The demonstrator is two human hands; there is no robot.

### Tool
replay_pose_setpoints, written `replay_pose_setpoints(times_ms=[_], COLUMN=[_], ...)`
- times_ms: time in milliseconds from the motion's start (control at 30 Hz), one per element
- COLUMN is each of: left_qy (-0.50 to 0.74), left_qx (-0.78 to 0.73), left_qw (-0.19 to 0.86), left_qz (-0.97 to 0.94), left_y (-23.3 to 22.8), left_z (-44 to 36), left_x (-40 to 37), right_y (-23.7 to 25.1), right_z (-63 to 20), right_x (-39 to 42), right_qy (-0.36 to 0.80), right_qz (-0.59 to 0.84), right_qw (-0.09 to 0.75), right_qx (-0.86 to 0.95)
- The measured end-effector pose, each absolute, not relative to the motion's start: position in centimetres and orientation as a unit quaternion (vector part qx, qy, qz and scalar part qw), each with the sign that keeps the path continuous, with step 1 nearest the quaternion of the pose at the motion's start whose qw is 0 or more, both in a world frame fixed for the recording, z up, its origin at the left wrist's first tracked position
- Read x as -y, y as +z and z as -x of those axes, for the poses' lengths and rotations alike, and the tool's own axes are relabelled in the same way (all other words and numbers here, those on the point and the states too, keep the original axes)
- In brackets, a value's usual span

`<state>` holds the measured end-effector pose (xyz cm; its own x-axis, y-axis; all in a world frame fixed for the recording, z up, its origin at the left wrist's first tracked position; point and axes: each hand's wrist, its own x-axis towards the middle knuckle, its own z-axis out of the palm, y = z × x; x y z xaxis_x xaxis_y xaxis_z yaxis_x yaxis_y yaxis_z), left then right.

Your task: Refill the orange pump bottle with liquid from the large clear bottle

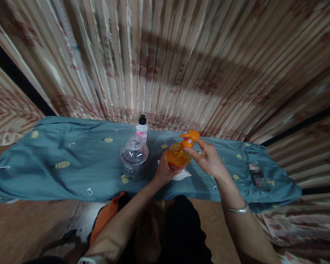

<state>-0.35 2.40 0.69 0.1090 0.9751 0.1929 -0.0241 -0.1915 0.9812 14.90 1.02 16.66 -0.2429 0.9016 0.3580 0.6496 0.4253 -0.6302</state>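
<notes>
A blurred patch (pixel 260 176) on the blue cloth (pixel 71 161) hides whatever lies there.

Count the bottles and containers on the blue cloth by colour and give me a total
Orange: 1, the orange pump bottle, held by the left hand and right hand.
Clear: 1, the clear plastic jar.
White: 1, the white bottle with black cap.
Total: 3

We've got both forearms extended forward; left hand (pixel 162 169) curled in a grip, right hand (pixel 207 157) raised, fingers pinching.
</notes>
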Motion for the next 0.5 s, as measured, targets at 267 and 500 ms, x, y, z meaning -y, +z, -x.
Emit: replay_pose_setpoints(times_ms=[267,500], left_qy=[0.527,0.529], left_qx=[-0.414,-0.408], left_qw=[0.476,0.470], left_qz=[-0.570,-0.576], left_y=[0.4,0.6], left_z=[0.4,0.5], left_x=[-2.5,-2.3], right_y=[15.5,15.3], right_z=[-12.9,-13.0], right_x=[-0.5,-0.7], right_qy=[0.079,0.084], right_qz=[0.576,0.532], right_qw=[0.411,0.413], right_qx=[0.702,0.734])
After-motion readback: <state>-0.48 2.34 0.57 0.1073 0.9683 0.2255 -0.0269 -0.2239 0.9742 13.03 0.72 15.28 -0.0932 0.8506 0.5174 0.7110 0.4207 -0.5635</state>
